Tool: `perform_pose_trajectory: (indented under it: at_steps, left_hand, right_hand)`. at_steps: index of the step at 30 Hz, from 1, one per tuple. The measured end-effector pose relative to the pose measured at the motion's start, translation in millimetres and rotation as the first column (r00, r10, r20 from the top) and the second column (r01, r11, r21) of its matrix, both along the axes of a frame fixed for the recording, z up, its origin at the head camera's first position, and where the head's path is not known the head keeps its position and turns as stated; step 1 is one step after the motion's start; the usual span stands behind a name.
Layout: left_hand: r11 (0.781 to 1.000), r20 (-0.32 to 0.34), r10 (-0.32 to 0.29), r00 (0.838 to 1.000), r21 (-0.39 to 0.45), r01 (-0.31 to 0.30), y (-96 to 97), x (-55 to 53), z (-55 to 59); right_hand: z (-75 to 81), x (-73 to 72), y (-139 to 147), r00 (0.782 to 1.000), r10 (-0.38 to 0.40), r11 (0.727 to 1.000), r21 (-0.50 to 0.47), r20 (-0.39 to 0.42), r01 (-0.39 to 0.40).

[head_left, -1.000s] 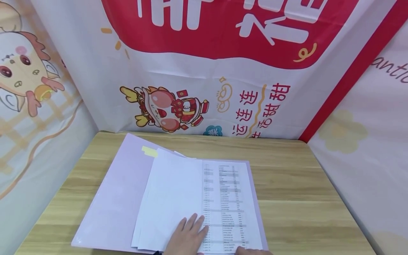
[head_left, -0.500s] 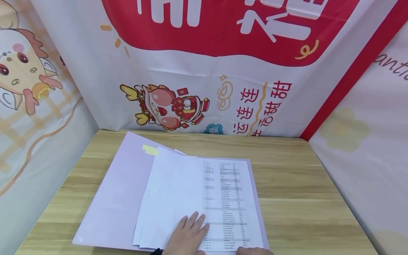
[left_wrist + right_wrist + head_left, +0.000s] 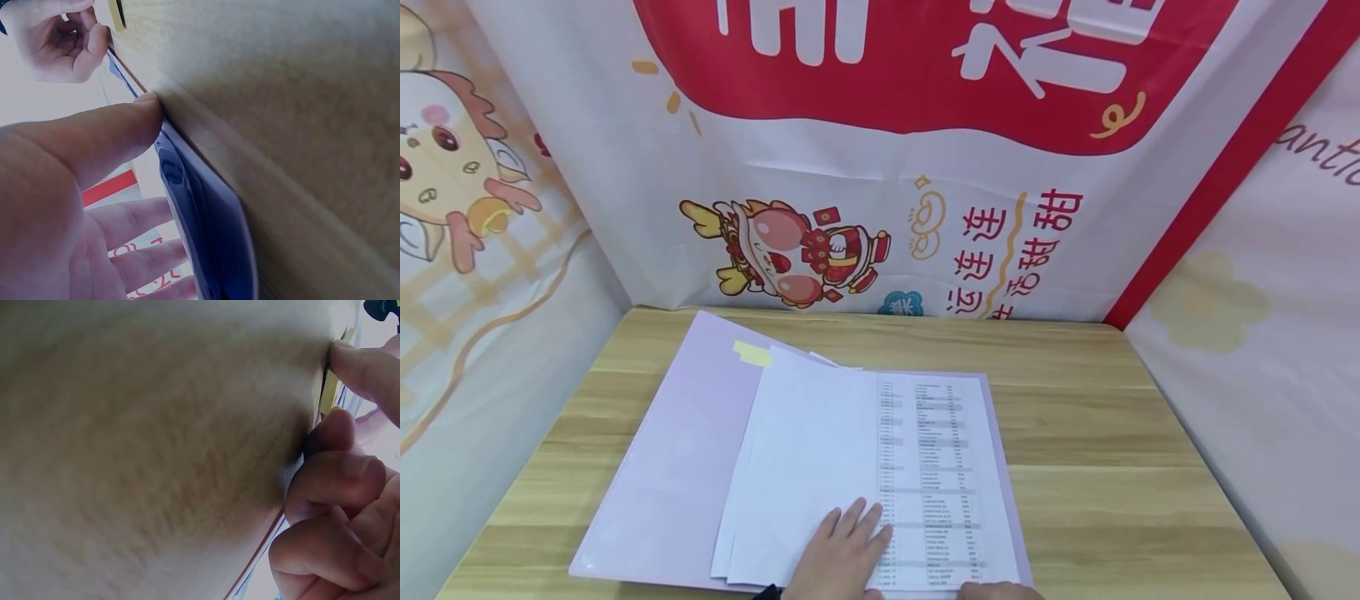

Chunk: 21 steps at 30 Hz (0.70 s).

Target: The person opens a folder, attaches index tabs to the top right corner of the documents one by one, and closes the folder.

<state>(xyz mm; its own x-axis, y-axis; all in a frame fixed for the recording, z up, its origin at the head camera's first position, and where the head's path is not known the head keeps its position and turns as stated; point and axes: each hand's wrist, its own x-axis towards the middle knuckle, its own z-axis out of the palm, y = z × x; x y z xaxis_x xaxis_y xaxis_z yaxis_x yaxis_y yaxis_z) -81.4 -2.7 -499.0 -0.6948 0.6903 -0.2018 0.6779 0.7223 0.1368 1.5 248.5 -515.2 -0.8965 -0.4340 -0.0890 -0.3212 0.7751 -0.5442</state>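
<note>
A lilac folder (image 3: 655,467) lies spread out with white sheets inside. My left hand (image 3: 838,554) rests with fingers extended across the blank page (image 3: 805,450), their tips near the printed list (image 3: 936,483). In the left wrist view, the left thumb (image 3: 112,134) reaches the near edge of the folder (image 3: 222,219), its other fingers apart. At the folder's lower right corner is my right hand (image 3: 997,590), mostly cut off in the head view. Its fingers (image 3: 331,481) are curled beside that edge in the right wrist view, and nothing shows in their grasp.
Yellow tabs (image 3: 752,354) stick out at the top left of the sheets. The wooden table (image 3: 1097,483) meets a printed cloth (image 3: 820,158) at the back, and further cloths (image 3: 1262,350) border both sides.
</note>
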Motion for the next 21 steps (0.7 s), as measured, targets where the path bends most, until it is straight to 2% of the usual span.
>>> perform_pose_trajectory:
  at_steps: [2, 5, 9, 11, 13, 15, 17, 19, 21]
  left_hand:
    - [1.000, -0.006, 0.002, 1.000, -0.003, -0.002, 0.0, 0.2, 0.1]
    - [1.000, -0.004, 0.006, 1.000, -0.006, -0.006, 0.1, 0.4, 0.5]
    - [1.000, 0.003, 0.008, 1.000, -0.006, -0.008, 0.5, 0.5, 1.3]
    - [1.000, 0.002, 0.008, 1.000, -0.003, -0.008, 0.4, 0.6, 1.6]
    - [1.000, -0.003, 0.007, 1.000, 0.003, -0.007, 0.2, 0.7, 2.3]
    - [1.000, -0.005, 0.005, 1.000, 0.008, -0.005, 0.1, 1.0, 2.9]
    - [1.000, 0.004, 0.008, 1.000, 0.016, -0.008, -0.2, 1.3, 4.2]
    - [1.000, 0.018, 0.012, 1.000, 0.024, -0.012, -0.2, 1.6, 5.3]
    - [0.999, 0.038, 0.017, 0.999, 0.030, -0.018, -0.1, 1.3, 6.6]
  right_hand:
    - [0.8, -0.3, 0, 1.000, -0.006, 1.000, -0.010, 0.019, 0.006]
    - [1.2, 0.6, 1, 0.996, 0.056, 0.998, -0.016, -0.070, -0.057]
    - [2.1, 3.1, 1, 0.971, 0.106, 0.993, -0.019, -0.215, -0.113]
    - [2.3, 3.5, 1, 0.963, 0.117, 0.992, -0.024, -0.243, -0.126]
    - [2.5, 2.4, 1, 0.961, 0.138, 0.989, -0.021, -0.238, -0.147]
    - [3.3, -1.5, 4, 0.979, 0.140, 0.989, -0.025, -0.148, -0.146]
    - [4.1, -6.2, 7, 0.995, 0.100, 0.993, -0.063, 0.016, -0.099]
    - [4.3, -11.0, 11, 0.983, 0.033, 0.996, -0.092, 0.178, -0.017]
    - [4.9, -13.9, 13, 0.958, -0.028, 0.990, -0.127, 0.287, 0.067]
